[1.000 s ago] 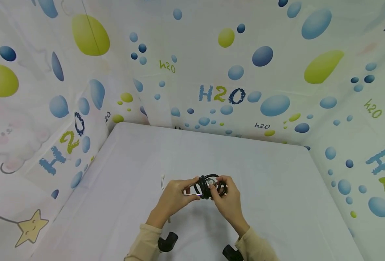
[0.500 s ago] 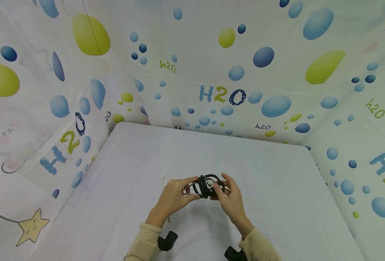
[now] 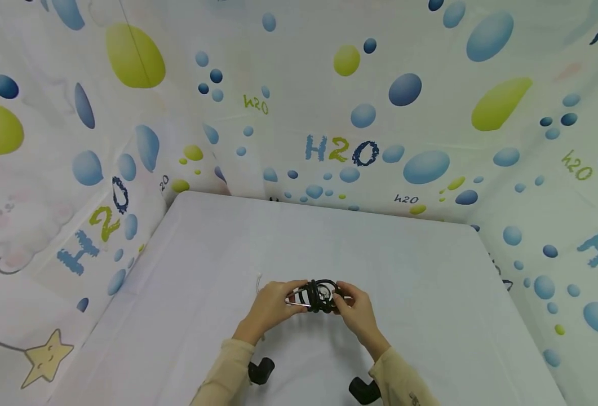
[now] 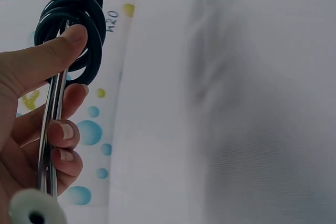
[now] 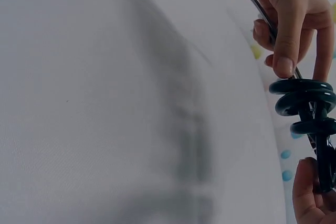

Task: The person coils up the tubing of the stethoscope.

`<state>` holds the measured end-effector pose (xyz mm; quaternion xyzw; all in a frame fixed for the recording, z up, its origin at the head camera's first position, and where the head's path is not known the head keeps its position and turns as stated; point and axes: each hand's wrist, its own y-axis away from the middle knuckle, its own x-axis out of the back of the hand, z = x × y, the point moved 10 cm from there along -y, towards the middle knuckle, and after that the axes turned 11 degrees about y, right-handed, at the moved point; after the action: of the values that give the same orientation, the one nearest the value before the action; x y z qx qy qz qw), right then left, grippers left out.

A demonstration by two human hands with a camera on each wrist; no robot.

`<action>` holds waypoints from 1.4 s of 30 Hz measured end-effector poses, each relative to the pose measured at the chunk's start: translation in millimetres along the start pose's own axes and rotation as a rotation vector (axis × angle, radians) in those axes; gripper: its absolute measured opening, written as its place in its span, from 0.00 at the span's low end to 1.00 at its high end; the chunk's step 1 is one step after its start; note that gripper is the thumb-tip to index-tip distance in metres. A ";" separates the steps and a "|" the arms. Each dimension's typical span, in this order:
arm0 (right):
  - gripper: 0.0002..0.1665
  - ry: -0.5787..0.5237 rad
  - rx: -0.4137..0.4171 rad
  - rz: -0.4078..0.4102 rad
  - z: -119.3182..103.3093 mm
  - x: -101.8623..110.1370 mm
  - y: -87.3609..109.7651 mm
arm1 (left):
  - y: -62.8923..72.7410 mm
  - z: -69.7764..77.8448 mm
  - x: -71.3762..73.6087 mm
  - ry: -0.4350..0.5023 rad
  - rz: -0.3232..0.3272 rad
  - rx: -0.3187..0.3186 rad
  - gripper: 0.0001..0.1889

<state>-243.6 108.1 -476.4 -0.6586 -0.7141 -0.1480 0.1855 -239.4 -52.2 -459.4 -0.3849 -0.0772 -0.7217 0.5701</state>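
Both hands hold a stethoscope above the table, its dark tubing (image 3: 315,297) wound into a bundle of loops. My left hand (image 3: 270,307) grips the paired metal ear tubes (image 4: 46,148), its thumb at the edge of the loops. A pale eartip (image 4: 37,209) shows near the left wrist camera. My right hand (image 3: 359,316) pinches the right end of the bundle between thumb and fingers. The round chest piece (image 3: 324,292) shows inside the loops, close to the right thumb. In the right wrist view, right-hand fingertips (image 5: 304,190) touch the tubing's lower end.
A white-covered table (image 3: 217,242) lies under the hands, with their shadow on it. Printed curtains (image 3: 299,113) with blue and green drops enclose its back and sides. Black wrist mounts (image 3: 261,371) show near both cuffs.
The right thumb and fingers have shifted on the bundle's right end; its forefinger lifted, then came back to the loops. The left hand keeps its hold on the ear tubes.
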 end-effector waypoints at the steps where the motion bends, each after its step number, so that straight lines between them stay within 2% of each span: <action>1: 0.21 0.008 -0.003 -0.003 3.2 -0.5 -0.4 | -0.2 -2.7 -3.3 -0.002 -0.010 0.010 0.27; 12: 0.21 0.023 -0.042 -0.007 28.8 -3.5 -7.3 | -5.3 -17.4 -21.1 0.003 -0.052 0.048 0.27; 27: 0.21 0.068 -0.083 0.008 44.6 -11.2 -19.9 | -8.5 -37.1 -31.5 0.032 -0.074 0.071 0.27; 31: 0.20 0.092 -0.100 0.007 49.7 -13.8 -22.3 | -9.0 -41.2 -34.0 0.029 -0.072 0.060 0.27; 42: 0.21 0.160 -0.101 -0.028 66.6 -21.3 -27.6 | -5.5 -55.7 -45.1 0.038 -0.077 0.086 0.26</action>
<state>-274.4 117.1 -544.3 -0.6431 -0.6979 -0.2382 0.2063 -267.9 -46.6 -525.1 -0.3432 -0.1120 -0.7463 0.5592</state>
